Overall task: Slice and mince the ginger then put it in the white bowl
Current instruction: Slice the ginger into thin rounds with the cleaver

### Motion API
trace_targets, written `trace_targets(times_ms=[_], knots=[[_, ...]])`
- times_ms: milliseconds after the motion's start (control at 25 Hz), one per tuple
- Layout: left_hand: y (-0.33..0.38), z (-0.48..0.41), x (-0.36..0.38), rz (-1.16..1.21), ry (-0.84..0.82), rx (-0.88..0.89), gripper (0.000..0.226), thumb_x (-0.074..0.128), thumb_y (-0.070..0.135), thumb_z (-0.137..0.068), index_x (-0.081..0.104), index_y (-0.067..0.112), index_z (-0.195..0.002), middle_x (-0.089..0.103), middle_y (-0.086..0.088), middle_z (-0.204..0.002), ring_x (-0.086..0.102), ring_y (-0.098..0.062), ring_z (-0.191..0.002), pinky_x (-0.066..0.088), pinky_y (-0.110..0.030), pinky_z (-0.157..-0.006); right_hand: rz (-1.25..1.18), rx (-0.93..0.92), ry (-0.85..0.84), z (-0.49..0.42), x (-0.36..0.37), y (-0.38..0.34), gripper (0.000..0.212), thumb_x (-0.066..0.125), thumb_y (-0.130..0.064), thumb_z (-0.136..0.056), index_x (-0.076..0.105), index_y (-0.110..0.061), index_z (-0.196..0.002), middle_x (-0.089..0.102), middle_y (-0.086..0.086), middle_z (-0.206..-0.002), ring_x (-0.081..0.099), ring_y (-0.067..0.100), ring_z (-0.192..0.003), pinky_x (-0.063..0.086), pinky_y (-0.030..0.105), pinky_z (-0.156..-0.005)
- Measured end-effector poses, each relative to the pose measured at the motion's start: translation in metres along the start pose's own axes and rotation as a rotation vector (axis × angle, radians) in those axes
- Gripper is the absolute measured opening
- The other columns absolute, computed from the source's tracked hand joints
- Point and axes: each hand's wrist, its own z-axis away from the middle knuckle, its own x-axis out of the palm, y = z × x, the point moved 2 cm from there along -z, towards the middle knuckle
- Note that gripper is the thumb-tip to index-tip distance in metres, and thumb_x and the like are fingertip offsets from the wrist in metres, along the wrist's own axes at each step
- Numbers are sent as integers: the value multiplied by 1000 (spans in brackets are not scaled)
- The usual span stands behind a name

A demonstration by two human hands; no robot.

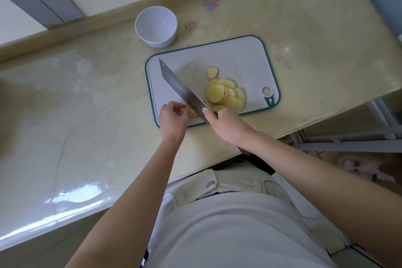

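Gripping the handle of a cleaver [182, 89], the right hand [224, 124] is seen at the near edge of the cutting board [239, 56], with the blade laid slantwise toward the board's far left corner. Just left of the blade, a small stub of ginger [193, 112] is pinched by the curled fingers of the left hand [174, 117], close beside the steel. A pile of ginger slices [226, 94] is spread on the right of the board. A nicked fingertip is judged the main risk, since so little of the stub is left to hold; it could also slip or roll under the blade. The white bowl [155, 26] is set just beyond the board's far left corner, with nothing visible inside. Everything is borne on a pale yellowish, glossy countertop [87, 93] backed by a light wall; a pink slipper [359, 167] is seen on the floor at the right.
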Motion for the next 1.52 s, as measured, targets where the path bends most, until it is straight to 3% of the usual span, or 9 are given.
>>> trace_targets(times_ms=[400,640,880,1080,1240,1360,1520], knots=[[1,1,-1,46,0,-74,12,59,14,-85,68,7,-90,67,-4,-90,60,-15,-82,44,-22,-72,20,9,-55,4,1,1,51,29,-41,-102,31,-13,-59,35,4,-55,35,20,-47,28,29,-46],[3,-1,1,42,-27,-104,11,58,11,-84,69,7,-85,65,-2,-82,59,-18,-79,48,-26,-71,-8,8,-41,3,5,5,51,29,-47,-100,39,-15,-62,43,3,-62,38,11,-53,31,17,-50],[9,-3,-2,0,-75,-101,9,58,10,-83,67,9,-80,63,-1,-76,56,-15,-73,42,-23,-67,32,-10,-44,1,7,1,50,27,-45,-100,38,-15,-62,43,3,-63,43,21,-60,34,22,-52],[10,-4,-4,-14,-85,-104,10,59,9,-82,67,10,-77,63,-1,-73,56,-15,-71,41,-22,-65,3,2,-37,1,12,3,50,28,-46,-100,38,-15,-62,44,4,-63,46,25,-70,37,28,-68],[11,-4,-5,-18,-95,-100,12,59,9,-82,65,13,-72,62,1,-70,56,-15,-69,40,-20,-58,-31,4,-31,-2,21,6,50,28,-46,-100,39,-15,-62,44,4,-63,47,26,-70,37,28,-68],[11,-3,-5,-34,-97,-98,11,60,11,-83,65,14,-73,63,1,-72,56,-15,-71,40,-21,-62,-45,5,-22,-3,25,9,50,29,-46,-100,39,-16,-62,45,5,-62,48,26,-69,39,30,-68],[9,-3,-4,-63,-99,-82,10,60,14,-84,63,13,-74,63,-1,-74,56,-17,-73,40,-23,-64,-8,36,34,-5,22,8,54,34,-41,-101,33,-16,-53,39,4,-53,40,26,-55,30,29,-53]])
